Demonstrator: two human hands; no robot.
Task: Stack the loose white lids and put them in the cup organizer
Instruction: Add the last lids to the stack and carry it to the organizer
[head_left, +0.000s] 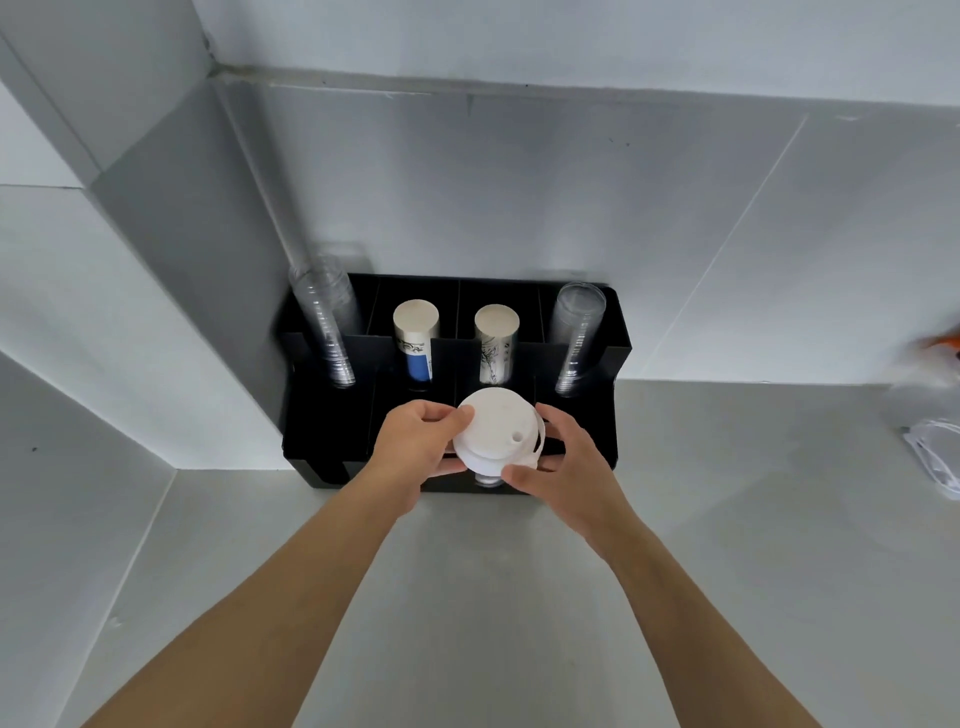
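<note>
Here both hands grip one stack of white lids (493, 434) above the near row of the black cup organizer (332, 415). The left hand (415, 447) closes on the stack's left side, thumb over the top rim and fingers curled below. The right hand (558, 462) clamps the right side, its thumb at the near edge and its fingers wrapped round the far right rim. The stack is tilted, its flat top facing the camera, with a small round hole showing near the right edge of the top lid. The lower lids sit slightly askew under the upper ones. Whether the stack's bottom already touches the organizer cannot be told, since the hands hide it.

The organizer stands on a grey counter (519, 597), pushed against the far wall. In its far row, from left to right, stand a tall column of clear plastic cups (324, 322), a paper cup stack with a blue patch (415, 338), a paper cup stack with black line drawings (496, 340), and another column of clear cups (576, 338). Well apart on the far right of the counter lie blurred things: something clear with an orange part (940, 345) and a white looped item (935, 457) near the frame's edge.
</note>
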